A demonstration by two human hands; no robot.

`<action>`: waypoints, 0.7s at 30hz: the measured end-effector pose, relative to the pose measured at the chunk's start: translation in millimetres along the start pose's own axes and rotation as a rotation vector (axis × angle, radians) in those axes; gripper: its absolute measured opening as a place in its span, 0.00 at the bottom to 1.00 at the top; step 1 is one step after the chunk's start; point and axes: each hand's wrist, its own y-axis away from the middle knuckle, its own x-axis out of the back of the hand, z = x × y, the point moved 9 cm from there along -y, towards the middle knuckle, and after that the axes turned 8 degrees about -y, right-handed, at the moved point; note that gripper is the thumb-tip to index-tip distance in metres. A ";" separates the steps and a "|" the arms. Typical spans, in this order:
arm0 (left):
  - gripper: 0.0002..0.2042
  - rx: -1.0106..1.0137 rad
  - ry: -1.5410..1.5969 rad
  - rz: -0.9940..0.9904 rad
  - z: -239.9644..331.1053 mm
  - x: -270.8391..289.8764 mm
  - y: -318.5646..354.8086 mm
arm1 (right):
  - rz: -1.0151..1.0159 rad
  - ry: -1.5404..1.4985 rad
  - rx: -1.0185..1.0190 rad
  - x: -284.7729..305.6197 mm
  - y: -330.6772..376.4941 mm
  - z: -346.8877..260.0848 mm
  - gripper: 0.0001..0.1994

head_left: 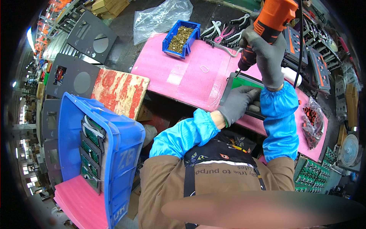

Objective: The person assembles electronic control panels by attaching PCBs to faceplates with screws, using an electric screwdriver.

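Note:
My right hand (268,57), in a grey glove, grips an orange and black power screwdriver (271,19) pointing down. Its thin bit ends at the far left corner of a dark grey frame (225,88), which holds a green circuit board (241,81). Over the near part of that frame lies my left hand (237,104), also gloved, with fingers curled toward the thumb. Whatever those fingers may pinch is hidden. Blue sleeve covers (280,122) reach up both forearms.
Pink foam sheeting (183,82) covers the bench. A blue bin (181,40) of small brass-coloured screws stands far left of the frame, beside bundled cables (225,32). At left, a big blue crate (126,152) holds boards; at right lies a plastic bag of parts (313,122).

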 end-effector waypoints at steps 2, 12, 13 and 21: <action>0.13 -0.021 0.006 -0.037 1.8 -2.5 0.6 | -0.023 -0.042 -0.001 -1.5 3.2 -3.5 0.14; 0.20 0.104 0.127 -0.102 10.7 2.7 12.3 | 0.153 -0.535 0.210 65.4 59.3 -90.2 0.19; 0.22 0.121 0.191 -0.167 11.9 -4.6 13.2 | 0.204 -0.654 0.192 82.1 69.8 -92.6 0.20; 0.25 -0.004 0.210 -0.212 29.6 -4.0 24.3 | 0.189 -0.227 0.265 77.8 90.1 -119.4 0.21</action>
